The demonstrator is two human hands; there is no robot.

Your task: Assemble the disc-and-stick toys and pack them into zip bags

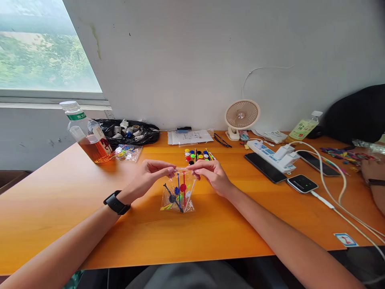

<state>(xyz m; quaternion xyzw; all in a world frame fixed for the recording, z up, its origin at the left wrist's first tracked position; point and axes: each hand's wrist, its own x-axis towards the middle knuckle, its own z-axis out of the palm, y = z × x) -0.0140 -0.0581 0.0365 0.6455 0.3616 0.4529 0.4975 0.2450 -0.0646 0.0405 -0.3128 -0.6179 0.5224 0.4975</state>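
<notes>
A clear plastic bag (pixel 178 198) hangs upright between my hands, its lower end at the wooden table. Colourful plastic sticks and round pieces show through it, among them a red disc (pixel 183 188), a dark disc (pixel 172 198) and a blue stick. My left hand (pixel 155 170) pinches the bag's top edge on the left. Opposite it, my right hand (pixel 210 172) grips the same edge with thumb and fingers. Just behind the hands lie several coloured discs (pixel 192 152) with sticks beside them, partly hidden by my right hand.
On the left stands a bottle of amber drink (pixel 93 140) near a black bag of rolls (pixel 132 134). At the back are papers (pixel 190 137) and a fan (pixel 242 114). A power strip (pixel 269 154), phone (pixel 264 167) and cables occupy the right, near another person's hand (pixel 373 172).
</notes>
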